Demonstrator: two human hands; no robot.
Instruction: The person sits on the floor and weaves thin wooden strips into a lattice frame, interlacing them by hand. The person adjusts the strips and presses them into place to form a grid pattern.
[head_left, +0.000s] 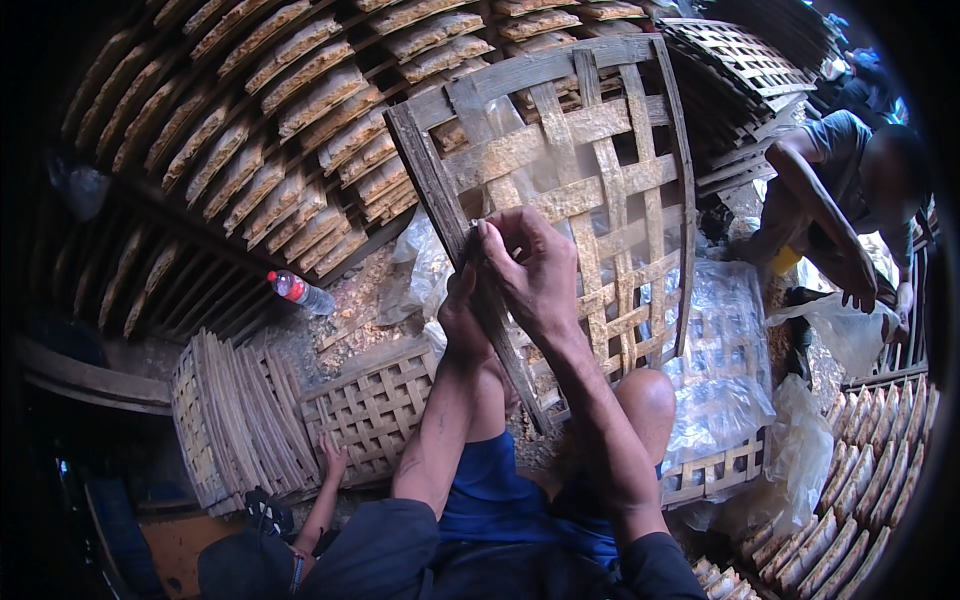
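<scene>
Head view: left hand (465,305) and right hand (530,265) both pinch one woven bamboo tray's (600,190) frame (one bottle (300,292) nearby).

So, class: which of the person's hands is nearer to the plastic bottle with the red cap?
Left. The left hand grips the woven bamboo tray's lower-left edge, on the side of the bottle. The right hand pinches the same edge farther from it.

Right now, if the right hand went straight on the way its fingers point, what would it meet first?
The right hand points up-left at the woven tray. Its fingertips already pinch the tray's left frame edge, so it would meet that edge first; beyond it, probably the racks of slabs, though depth is unclear.
</scene>
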